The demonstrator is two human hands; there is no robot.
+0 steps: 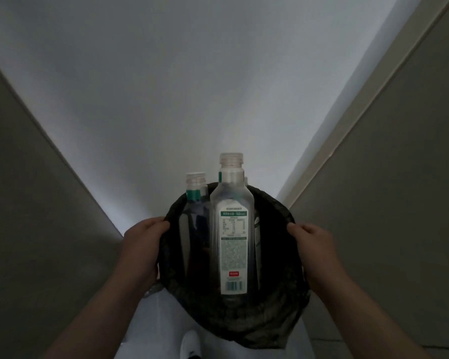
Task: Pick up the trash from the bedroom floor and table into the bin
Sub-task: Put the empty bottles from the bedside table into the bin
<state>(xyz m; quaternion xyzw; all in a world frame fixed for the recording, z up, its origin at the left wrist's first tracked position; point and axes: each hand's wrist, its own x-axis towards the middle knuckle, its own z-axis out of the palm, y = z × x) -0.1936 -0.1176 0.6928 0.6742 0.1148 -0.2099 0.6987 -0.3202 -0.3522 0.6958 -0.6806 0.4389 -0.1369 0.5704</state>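
Both hands (143,244) (314,247) grip the bin bag's (233,322) rim.

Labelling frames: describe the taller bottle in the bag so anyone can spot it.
Find the black bag held open by both hands. The taller bottle stands at its centre, capless, clear, its white nutrition label and barcode facing the camera. Its shorter neighbour on the left wears a green neck band.

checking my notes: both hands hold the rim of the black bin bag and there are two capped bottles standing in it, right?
Not quite. In the head view the left hand and right hand do hold the black bin bag, but both bottles are uncapped.
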